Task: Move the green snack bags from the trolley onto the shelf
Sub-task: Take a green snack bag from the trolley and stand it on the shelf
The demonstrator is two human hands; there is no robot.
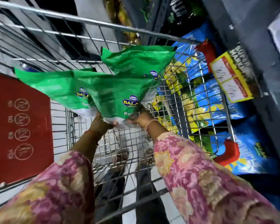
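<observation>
Three green snack bags (pixel 103 88) fan out above the wire trolley (pixel 81 21), held by their lower ends. My left hand (pixel 101 122) grips the bottom edges of the left bags. My right hand (pixel 141 118) pinches the lower end of the right-hand bags. The topmost green bag (pixel 136 60) points toward the shelf on the right. The shelf (pixel 242 46) is a dark grey rack at the right, tilted in this view. The frame is motion-blurred.
Blue and yellow snack bags (pixel 207 101) fill the shelf behind the trolley's right side. A yellow price tag (pixel 234 78) hangs on the shelf edge. The trolley has red corner bumpers (pixel 228 152) and a red child-seat flap (pixel 19 126) at the left.
</observation>
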